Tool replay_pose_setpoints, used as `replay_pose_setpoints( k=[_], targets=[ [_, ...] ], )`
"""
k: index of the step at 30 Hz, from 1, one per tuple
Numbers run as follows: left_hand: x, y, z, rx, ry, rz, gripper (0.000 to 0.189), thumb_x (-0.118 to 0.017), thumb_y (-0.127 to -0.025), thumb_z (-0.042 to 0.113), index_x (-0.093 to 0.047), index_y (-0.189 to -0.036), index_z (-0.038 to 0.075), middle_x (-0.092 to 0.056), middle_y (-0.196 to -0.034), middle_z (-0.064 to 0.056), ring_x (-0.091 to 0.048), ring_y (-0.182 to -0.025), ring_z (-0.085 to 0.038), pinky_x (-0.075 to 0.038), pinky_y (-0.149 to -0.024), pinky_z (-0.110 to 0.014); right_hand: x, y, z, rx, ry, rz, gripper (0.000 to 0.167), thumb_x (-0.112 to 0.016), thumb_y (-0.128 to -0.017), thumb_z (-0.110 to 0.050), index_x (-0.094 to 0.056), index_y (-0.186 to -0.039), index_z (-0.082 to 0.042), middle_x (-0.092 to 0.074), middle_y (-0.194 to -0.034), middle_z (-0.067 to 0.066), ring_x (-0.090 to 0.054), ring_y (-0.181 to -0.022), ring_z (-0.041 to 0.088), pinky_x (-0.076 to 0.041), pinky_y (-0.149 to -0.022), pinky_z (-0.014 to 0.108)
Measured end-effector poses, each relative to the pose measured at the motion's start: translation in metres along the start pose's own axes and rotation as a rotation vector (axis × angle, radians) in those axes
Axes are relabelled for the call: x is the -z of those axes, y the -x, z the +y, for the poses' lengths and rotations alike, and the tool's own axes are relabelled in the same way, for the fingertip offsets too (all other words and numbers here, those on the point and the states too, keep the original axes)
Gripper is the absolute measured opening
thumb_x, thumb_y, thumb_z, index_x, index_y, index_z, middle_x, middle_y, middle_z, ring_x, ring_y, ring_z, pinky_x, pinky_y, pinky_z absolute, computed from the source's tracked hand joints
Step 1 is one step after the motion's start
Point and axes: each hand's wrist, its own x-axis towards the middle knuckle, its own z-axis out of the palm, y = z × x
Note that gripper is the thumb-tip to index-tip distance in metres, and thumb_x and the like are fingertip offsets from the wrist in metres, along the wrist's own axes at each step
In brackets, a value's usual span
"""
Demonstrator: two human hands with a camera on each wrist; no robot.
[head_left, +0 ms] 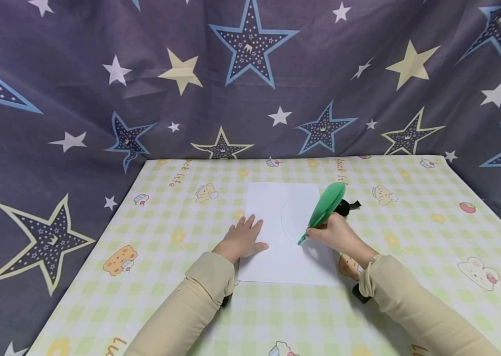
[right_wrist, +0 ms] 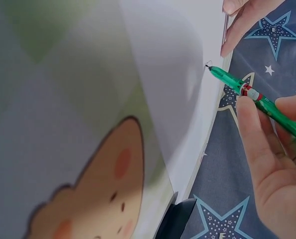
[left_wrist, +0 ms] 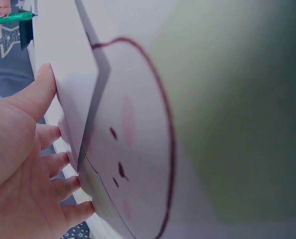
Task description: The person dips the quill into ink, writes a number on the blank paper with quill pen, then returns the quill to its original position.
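Note:
A white sheet of paper lies on the table, with a thin curved line drawn near its middle. My right hand pinches a green pen with a wide leaf-shaped top. The pen slants, its tip at the lower end of the line. In the right wrist view, thumb and fingers hold the pen's green barrel above the paper. Fingers spread, my left hand rests on the paper's left edge. In the left wrist view, the left hand holds nothing, and a paper corner lifts slightly.
A checked tablecloth with cartoon prints covers the table. Behind it hangs a dark curtain with stars. A black object is partly hidden behind the right hand, its kind unclear.

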Motion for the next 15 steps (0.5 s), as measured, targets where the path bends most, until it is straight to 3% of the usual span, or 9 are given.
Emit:
replay_pose_setpoints(
  k=[15],
  targets=[
    [0.0005, 0.0004, 0.0009, -0.001, -0.010, 0.002, 0.071, -0.051, -0.091, 0.044, -0.023, -0.147, 0.010, -0.012, -0.152, -0.013, -0.006, -0.137, -0.034, -0.012, -0.107, -0.051, 0.0060, 0.0042, 0.0039, 0.033, -0.011, -0.017, 0.007, -0.062, -0.084, -0.003, -0.067, -0.084, 0.003, -0.066, -0.075, 0.006, -0.062, -0.069, 0.018, -0.052, -0.062, 0.032]
  ],
)
